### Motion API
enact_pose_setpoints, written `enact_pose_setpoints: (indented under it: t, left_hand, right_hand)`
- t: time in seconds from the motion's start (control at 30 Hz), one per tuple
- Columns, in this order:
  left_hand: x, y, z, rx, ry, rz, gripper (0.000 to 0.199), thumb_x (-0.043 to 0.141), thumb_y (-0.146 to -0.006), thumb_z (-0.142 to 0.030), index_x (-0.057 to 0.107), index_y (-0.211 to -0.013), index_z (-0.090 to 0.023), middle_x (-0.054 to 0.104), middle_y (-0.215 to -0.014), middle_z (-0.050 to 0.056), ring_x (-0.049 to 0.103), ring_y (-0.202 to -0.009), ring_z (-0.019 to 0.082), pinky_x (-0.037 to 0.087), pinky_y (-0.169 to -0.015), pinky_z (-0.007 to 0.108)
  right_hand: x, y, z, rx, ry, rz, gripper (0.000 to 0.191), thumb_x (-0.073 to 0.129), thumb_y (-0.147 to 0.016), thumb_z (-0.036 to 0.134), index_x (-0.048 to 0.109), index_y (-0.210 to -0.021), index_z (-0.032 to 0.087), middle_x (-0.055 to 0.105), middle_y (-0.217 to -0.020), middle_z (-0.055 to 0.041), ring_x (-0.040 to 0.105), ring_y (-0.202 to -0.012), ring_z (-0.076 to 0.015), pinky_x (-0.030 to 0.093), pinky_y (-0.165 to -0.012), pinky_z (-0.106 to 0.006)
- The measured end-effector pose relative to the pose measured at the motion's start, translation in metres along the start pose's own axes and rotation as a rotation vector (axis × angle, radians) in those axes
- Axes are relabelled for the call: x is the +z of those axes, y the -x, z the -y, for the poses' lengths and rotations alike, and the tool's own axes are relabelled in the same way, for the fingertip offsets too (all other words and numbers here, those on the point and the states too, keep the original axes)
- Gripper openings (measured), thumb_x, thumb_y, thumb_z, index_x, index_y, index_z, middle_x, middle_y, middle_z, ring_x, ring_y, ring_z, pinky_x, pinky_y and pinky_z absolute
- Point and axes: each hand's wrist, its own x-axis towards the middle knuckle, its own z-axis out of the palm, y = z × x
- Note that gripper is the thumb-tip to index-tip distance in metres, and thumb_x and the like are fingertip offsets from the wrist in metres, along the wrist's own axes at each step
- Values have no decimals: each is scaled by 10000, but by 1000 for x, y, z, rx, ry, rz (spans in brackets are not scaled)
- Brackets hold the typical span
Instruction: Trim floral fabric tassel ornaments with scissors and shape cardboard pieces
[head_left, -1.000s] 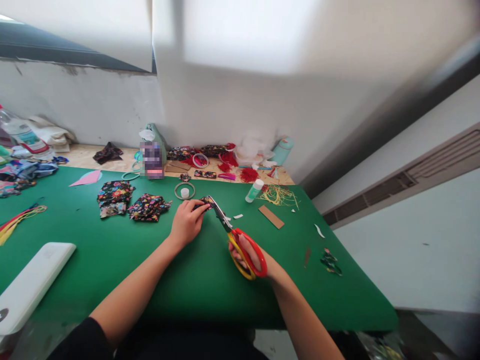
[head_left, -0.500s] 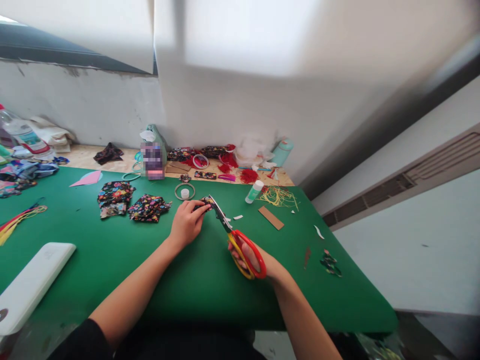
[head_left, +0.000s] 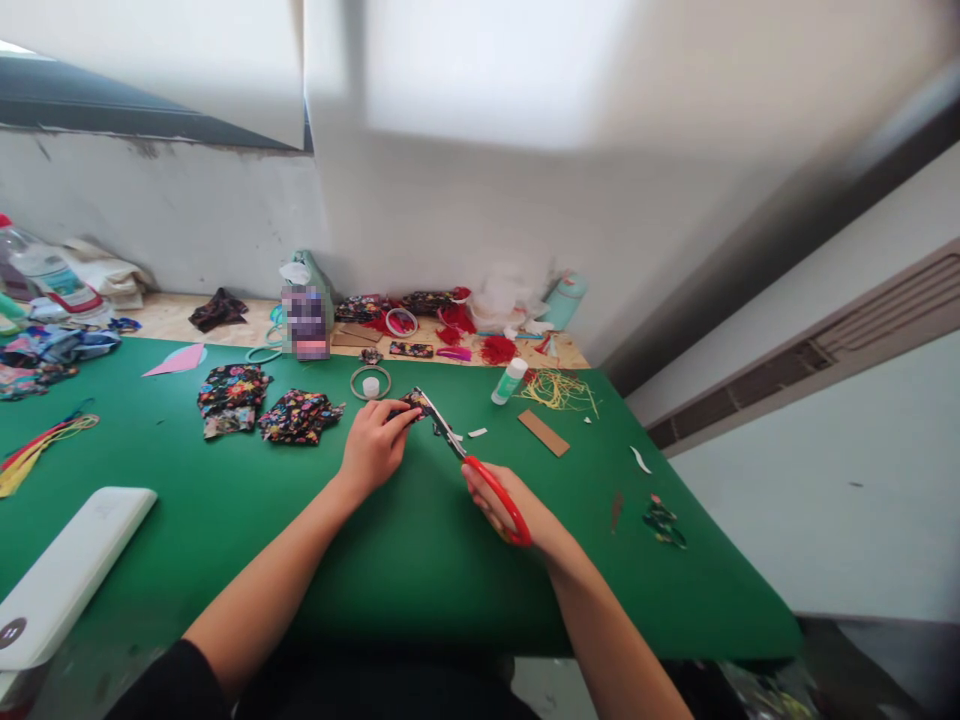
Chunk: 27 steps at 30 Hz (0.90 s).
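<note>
Over the green desk [head_left: 420,580], the left hand [head_left: 373,442] pinches a small floral cloth piece [head_left: 414,401] at its two o'clock. The right hand [head_left: 531,503] grips red-handled scissors [head_left: 496,483], blades aimed toward ten o'clock at the cloth's edge. From the right hand, a glue stick [head_left: 509,382] sits at twelve, a cardboard strip [head_left: 544,433] at one.

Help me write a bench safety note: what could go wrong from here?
The left hand holds the small black floral fabric piece very near the red-handled metal scissors in the right hand, so a slip might nick it. The piece, gripped only by fingertips, could also shift mid-cut, perhaps leaving a crooked edge.
</note>
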Motion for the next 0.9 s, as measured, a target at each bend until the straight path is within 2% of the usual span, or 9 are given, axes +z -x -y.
enact_pose_setpoints:
  t: [0.2, 0.37, 0.47, 0.57, 0.7, 0.9]
  left_hand:
    - [4, 2, -2, -6, 55, 14, 252, 485, -870, -145, 628, -1075, -180, 632, -1033, 92, 568, -959, 201, 461, -840, 362]
    - [6, 3, -4, -109, 165, -42, 252, 445, -886, -147, 617, -1069, -144, 615, -925, 90, 582, -826, 154, 483, -746, 282]
    - [3, 3, -4, -114, 86, -91, 197, 505, -870, -185, 661, -990, -175, 650, -837, 68, 562, -787, 173, 467, -750, 317]
    - [1, 2, -3, -103, 19, -108, 158, 544, -858, -215, 688, -921, -207, 695, -835, 54, 566, -776, 189, 452, -777, 360]
    - [4, 3, -2, -118, 202, -80, 195, 493, -876, -169, 676, -941, -184, 692, -943, 72, 626, -845, 173, 501, -770, 311]
    - [5, 1, -3, -147, 329, -85, 202, 513, -800, -79, 676, -872, -174, 690, -914, 68, 647, -889, 178, 523, -832, 330]
  right_hand:
    - [3, 1, 1, 14, -63, -39, 495, 505, -730, 684, 410, -665, 202, 391, -459, 93, 310, -309, -28, 236, -300, -156]
    - [3, -3, -1, -6, -119, -73, 494, 488, -757, 668, 443, -642, 190, 387, -425, 92, 307, -282, -27, 247, -293, -160]
    - [1, -7, -4, -64, -174, -84, 473, 519, -757, 638, 480, -643, 181, 392, -439, 91, 319, -286, -23, 262, -302, -159]
    - [-2, -11, -7, -81, -254, -91, 456, 557, -733, 622, 518, -663, 173, 401, -458, 89, 346, -300, -26, 276, -307, -160]
    - [-7, -14, -9, -48, -342, -92, 431, 616, -692, 586, 560, -712, 159, 423, -494, 78, 380, -333, -42, 330, -311, -175]
    - [-11, -15, -9, -10, -399, -118, 418, 659, -671, 538, 605, -807, 146, 446, -521, 68, 364, -338, -38, 280, -279, -170]
